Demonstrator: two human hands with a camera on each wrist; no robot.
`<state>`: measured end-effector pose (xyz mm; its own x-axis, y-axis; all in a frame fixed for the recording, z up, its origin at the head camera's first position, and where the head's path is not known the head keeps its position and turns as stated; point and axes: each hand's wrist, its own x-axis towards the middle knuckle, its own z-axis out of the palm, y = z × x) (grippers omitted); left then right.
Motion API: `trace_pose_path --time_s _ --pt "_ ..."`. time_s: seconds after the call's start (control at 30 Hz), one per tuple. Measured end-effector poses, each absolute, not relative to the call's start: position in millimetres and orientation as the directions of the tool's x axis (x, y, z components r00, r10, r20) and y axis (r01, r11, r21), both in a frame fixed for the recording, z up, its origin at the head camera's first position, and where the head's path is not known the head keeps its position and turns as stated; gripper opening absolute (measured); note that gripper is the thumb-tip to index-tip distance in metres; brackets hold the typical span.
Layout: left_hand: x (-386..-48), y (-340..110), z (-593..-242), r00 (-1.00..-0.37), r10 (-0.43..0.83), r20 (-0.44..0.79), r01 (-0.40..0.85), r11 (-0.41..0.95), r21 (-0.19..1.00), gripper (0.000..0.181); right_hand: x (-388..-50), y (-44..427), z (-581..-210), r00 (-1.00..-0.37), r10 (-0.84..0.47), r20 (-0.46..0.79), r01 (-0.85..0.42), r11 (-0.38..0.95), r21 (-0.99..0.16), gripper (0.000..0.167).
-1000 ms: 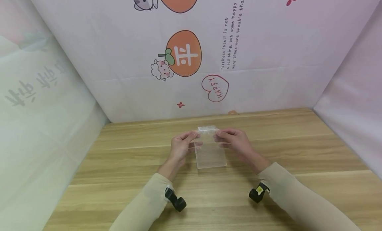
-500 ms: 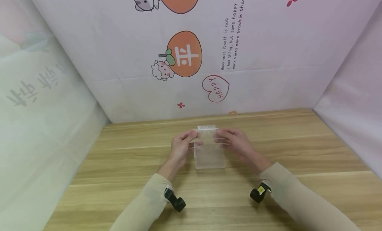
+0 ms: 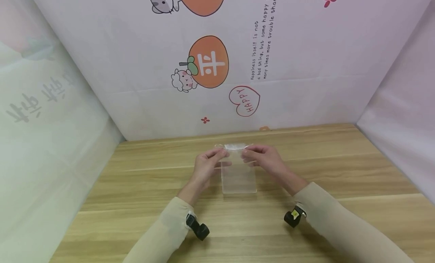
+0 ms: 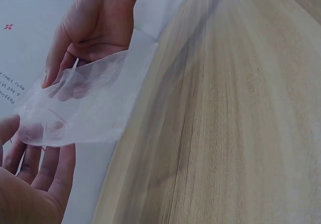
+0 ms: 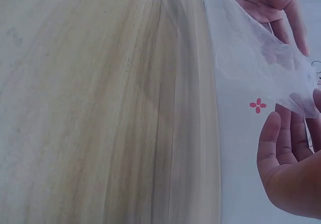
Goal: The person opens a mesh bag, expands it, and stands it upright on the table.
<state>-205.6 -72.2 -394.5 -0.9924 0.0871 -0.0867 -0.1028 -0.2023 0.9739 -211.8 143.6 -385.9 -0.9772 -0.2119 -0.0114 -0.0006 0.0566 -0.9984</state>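
Note:
A sheer white mesh pouch (image 3: 239,176) hangs between the two hands above the wooden table, its gathered top edge uppermost. The left hand (image 3: 205,165) pinches the upper left corner between thumb and fingers, and the right hand (image 3: 268,160) pinches the upper right corner. Thin white cord shows at both top corners in the head view. Through the thin fabric (image 4: 108,101) some fingers show in the left wrist view. In the right wrist view the pouch (image 5: 241,43) stretches from one hand to the other.
The wooden table (image 3: 238,232) ends at a white printed backdrop (image 3: 142,66) behind the hands. Pale cloth walls stand at left and right. Both sleeved wrists carry small black cameras.
The right hand has shifted slightly left, closer to the left hand. Loops of cord now stick out beyond the pouch's top corners. Both hands keep their pinch.

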Motion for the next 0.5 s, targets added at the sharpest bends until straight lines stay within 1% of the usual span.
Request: trace_pose_path --time_s 0.33,0.5 --pt "-207.2 -71.9 -395.0 -0.992 0.1 -0.074 -0.089 -0.158 0.983 0.02 -211.6 141.2 -385.2 -0.979 -0.205 0.01 -0.036 0.125 -0.991 0.024" --pt "-207.4 -71.4 -396.0 -0.994 0.086 -0.064 -0.077 -0.161 0.984 0.018 -211.3 141.2 -385.9 -0.981 -0.193 0.013 -0.037 0.119 -0.992 0.024"
